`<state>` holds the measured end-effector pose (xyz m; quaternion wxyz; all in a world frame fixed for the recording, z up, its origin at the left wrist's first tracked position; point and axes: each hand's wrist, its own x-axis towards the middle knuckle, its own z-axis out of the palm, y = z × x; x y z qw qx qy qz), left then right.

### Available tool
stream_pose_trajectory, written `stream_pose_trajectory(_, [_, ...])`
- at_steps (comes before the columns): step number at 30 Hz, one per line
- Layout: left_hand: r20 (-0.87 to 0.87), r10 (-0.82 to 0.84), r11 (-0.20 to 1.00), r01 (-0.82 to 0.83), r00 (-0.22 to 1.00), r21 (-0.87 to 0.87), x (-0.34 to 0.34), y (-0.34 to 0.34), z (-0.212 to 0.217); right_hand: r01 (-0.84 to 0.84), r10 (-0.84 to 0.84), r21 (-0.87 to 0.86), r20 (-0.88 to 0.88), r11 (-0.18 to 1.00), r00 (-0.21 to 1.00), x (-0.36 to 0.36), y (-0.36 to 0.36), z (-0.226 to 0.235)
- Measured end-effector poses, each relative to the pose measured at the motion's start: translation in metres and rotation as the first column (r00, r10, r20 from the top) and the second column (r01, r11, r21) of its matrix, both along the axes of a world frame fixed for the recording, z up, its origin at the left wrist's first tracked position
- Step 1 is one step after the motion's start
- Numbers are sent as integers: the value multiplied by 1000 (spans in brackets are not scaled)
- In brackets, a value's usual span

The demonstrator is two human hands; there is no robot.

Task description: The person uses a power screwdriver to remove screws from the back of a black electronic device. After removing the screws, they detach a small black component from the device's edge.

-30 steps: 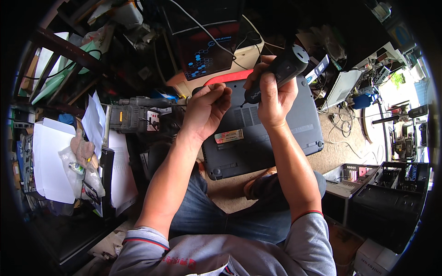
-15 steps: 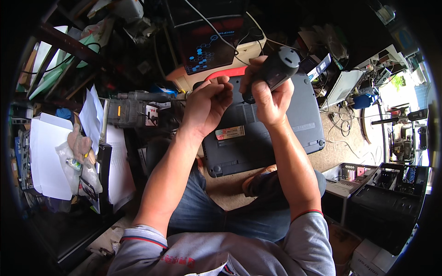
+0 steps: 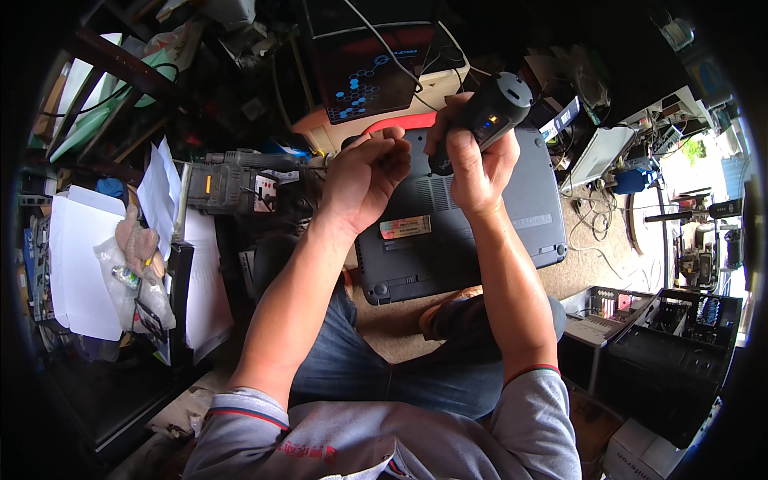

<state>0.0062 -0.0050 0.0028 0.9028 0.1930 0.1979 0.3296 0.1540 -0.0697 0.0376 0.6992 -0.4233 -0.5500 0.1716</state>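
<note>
A dark grey laptop point(image 3: 472, 232) lies upside down across my knees, its underside with a small coloured sticker facing up. My right hand point(image 3: 472, 164) grips a black electric screwdriver point(image 3: 492, 112) with a small lit lamp, its tip pointing down at the laptop's far edge. My left hand point(image 3: 364, 180) is curled just left of it over the laptop's far left corner, fingertips pinched together near the tool's tip. What the fingers pinch is hidden.
A dark screen with blue hexagons point(image 3: 372, 76) sits on a beige box beyond the laptop. White papers point(image 3: 84, 264) and a grey device point(image 3: 228, 188) lie to the left. Open computer cases point(image 3: 676, 340) and cables point(image 3: 596, 220) stand on the right.
Both hands with the screwdriver have shifted slightly toward the laptop's far edge, and the view has tilted a little; the grip is unchanged.
</note>
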Motion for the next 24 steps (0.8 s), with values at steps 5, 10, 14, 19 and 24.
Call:
stream_pose_trajectory(5, [-16, 9, 1000, -9, 1000, -1, 0, 0, 0, 13, -13, 14, 41, 1000, 999, 1, 2, -1])
stream_pose_trajectory(10, [-48, 19, 1000, -19, 999, 5, 1, -2, 4, 14, -14, 16, 14, 1000, 1000, 0, 3, 1])
stream_pose_trajectory(14, [-70, 22, 999, -20, 997, 34, 3, -4, 6, -6, 6, 8, -55, 1000, 998, -2, 2, 3])
stream_pose_trajectory(19, [-78, -14, 998, 19, 997, 64, 3, -2, 4, -2, 3, 11, -40, 1000, 999, -2, 2, 4])
stream_pose_trajectory(24, [-59, -37, 994, 42, 998, 98, 3, -1, 1, 2, -2, 29, -14, 1000, 1000, -1, 4, 2])
